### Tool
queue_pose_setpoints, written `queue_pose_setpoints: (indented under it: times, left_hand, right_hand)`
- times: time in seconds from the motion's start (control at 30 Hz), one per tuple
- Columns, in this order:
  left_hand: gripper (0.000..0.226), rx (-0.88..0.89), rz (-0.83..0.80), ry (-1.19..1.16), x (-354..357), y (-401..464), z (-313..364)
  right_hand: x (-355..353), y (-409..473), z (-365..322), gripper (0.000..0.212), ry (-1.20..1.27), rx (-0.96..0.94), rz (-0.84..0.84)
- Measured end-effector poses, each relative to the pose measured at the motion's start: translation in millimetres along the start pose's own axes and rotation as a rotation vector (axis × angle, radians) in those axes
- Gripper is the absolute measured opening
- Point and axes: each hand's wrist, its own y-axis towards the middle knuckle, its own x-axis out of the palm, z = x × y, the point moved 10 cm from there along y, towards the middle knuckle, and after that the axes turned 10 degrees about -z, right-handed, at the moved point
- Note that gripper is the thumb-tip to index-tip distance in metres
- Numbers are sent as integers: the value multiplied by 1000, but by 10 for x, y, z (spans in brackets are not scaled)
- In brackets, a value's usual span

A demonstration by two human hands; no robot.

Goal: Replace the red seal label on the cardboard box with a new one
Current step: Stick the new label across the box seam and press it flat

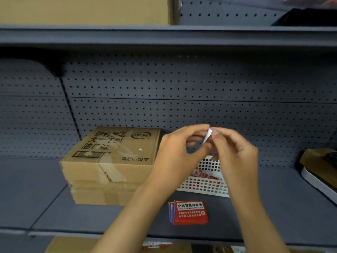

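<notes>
A flat cardboard box (113,154) with black print tops a short stack on the grey shelf, left of centre. No red label shows on its top or front face. Both hands are raised to its right, above a white basket. My left hand (175,157) and my right hand (235,154) pinch one small label (207,136) between their fingertips; its white backing faces me and a red edge shows at the top. A small pile of red seal labels (188,212) lies on the shelf near the front edge, below my hands.
A white perforated basket (206,187) holding more red labels stands behind my wrists. A grey perforated back panel (182,88) closes the shelf. At the far right a tray (319,178) holds brown material. Another carton (83,10) sits on the upper shelf.
</notes>
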Motion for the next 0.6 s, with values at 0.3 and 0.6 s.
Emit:
queue_pose_setpoints:
  times: [0.3, 0.6]
  left_hand:
    - [29, -179, 372, -354, -806, -672, -430]
    - [37, -239, 425, -315, -1447, -1324, -738]
  right_hand:
    - [514, -214, 203, 29, -86, 49, -70]
    - [1222, -604, 141, 9, -94, 40, -191]
